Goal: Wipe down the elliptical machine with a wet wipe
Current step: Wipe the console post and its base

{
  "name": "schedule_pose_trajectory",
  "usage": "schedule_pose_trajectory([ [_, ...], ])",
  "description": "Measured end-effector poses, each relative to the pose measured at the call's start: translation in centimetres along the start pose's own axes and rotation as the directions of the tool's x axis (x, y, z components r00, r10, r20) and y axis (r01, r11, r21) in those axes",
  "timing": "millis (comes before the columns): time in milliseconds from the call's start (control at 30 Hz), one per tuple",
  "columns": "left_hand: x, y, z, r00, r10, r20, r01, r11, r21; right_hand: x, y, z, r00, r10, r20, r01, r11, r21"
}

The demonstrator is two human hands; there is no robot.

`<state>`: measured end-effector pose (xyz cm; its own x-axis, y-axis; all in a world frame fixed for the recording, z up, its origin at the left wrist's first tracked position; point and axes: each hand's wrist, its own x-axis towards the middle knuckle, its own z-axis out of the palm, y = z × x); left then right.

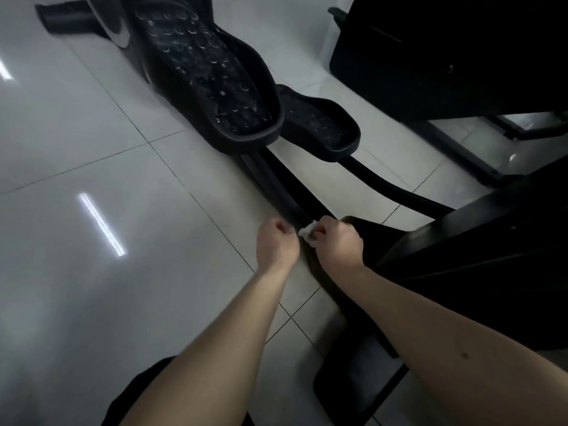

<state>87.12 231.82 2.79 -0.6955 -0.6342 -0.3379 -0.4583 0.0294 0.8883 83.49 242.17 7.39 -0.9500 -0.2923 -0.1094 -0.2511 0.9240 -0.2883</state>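
The right hand (336, 241) pinches the bunched white wet wipe (307, 235) in a closed grip and presses it on the black lower rail (285, 192) of the elliptical machine (132, 32), toward 5 o'clock of centre. The left hand (276, 244), at 9 o'clock of the wipe, is curled into a fist with nothing visible in it. To do this stroke well, the wipe likely needs opening flatter so it wraps the rail's top and sides. It can then be drawn in one steady pull toward 11 o'clock, up to the near pedal (212, 84) — folding to a clean face once it greys.
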Motion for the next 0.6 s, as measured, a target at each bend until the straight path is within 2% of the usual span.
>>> schedule_pose_trajectory([
  [67, 0.0, 0.1, -0.5, 0.987, 0.147, -0.065, -0.137, 0.982, 0.132, 0.1, 0.1, 0.2, 1.000, -0.025, 0.005, 0.025, 1.000, -0.012],
  [133, 0.5, -0.1, -0.9, 0.937, 0.338, -0.083, -0.301, 0.907, 0.296, 0.5, 0.7, 0.5, 0.998, -0.061, 0.004, 0.061, 0.998, 0.000],
  [200, 1.0, -0.3, -1.3, 0.859, 0.511, 0.016, -0.457, 0.753, 0.473, 0.8, 1.2, 0.7, 0.995, -0.101, -0.024, 0.102, 0.995, 0.018],
  [233, 1.3, -0.6, -1.4, 0.830, 0.548, 0.104, -0.508, 0.666, 0.546, 1.0, 1.5, 0.9, 0.992, -0.120, -0.039, 0.121, 0.992, 0.029],
  [300, 1.8, -1.6, -1.9, 0.797, 0.549, 0.253, -0.568, 0.537, 0.624, 1.3, 1.7, 1.2, 0.986, -0.158, -0.054, 0.161, 0.986, 0.041],
  [367, 2.5, -2.6, -2.4, 0.753, 0.577, 0.316, -0.626, 0.480, 0.614, 1.6, 1.7, 1.5, 0.987, -0.148, -0.066, 0.151, 0.988, 0.043],
  [467, 3.3, -3.4, -2.8, 0.699, 0.639, 0.321, -0.699, 0.517, 0.494, 1.8, 1.4, 1.4, 0.993, -0.091, -0.074, 0.096, 0.992, 0.076],
  [533, 2.9, -3.3, -2.8, 0.743, 0.603, 0.290, -0.664, 0.612, 0.429, 2.1, 0.8, 1.4, 0.995, -0.062, -0.072, 0.070, 0.991, 0.110],
  [600, 2.8, -3.4, -2.6, 0.817, 0.548, 0.180, -0.571, 0.724, 0.388, 3.1, -0.2, 1.9, 0.997, -0.052, -0.063, 0.061, 0.986, 0.157],
])
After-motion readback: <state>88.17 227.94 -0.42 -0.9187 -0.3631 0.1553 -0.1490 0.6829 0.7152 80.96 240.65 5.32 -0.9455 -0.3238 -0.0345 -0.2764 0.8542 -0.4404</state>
